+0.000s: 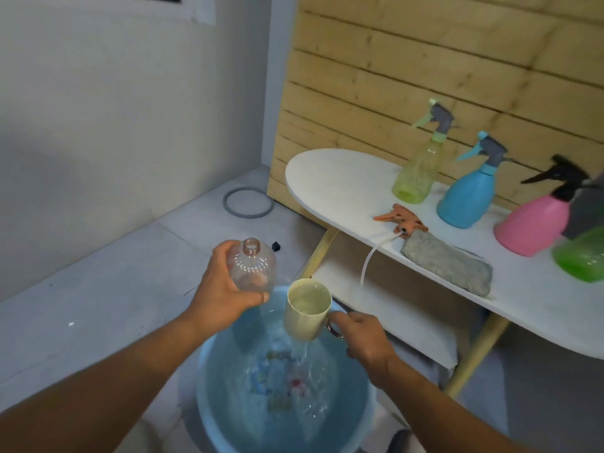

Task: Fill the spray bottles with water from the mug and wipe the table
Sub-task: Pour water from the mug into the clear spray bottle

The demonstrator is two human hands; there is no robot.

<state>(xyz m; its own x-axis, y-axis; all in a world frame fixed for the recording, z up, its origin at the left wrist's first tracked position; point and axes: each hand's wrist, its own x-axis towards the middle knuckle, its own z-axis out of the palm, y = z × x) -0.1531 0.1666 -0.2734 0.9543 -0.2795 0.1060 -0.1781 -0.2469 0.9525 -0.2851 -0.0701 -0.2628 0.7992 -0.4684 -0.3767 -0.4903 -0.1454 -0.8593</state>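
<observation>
My left hand grips a clear pinkish bottle with its cap off, mouth up, above the blue basin. My right hand holds a cream mug by its handle, right of the bottle; the mug holds water and drips into the basin. The bottle's orange spray head with its tube lies on the white table. A grey cloth lies beside it.
On the table stand a yellow-green spray bottle, a blue one, a pink one and a green one at the right edge. A wooden slat wall backs the table. A grey ring lies on the floor.
</observation>
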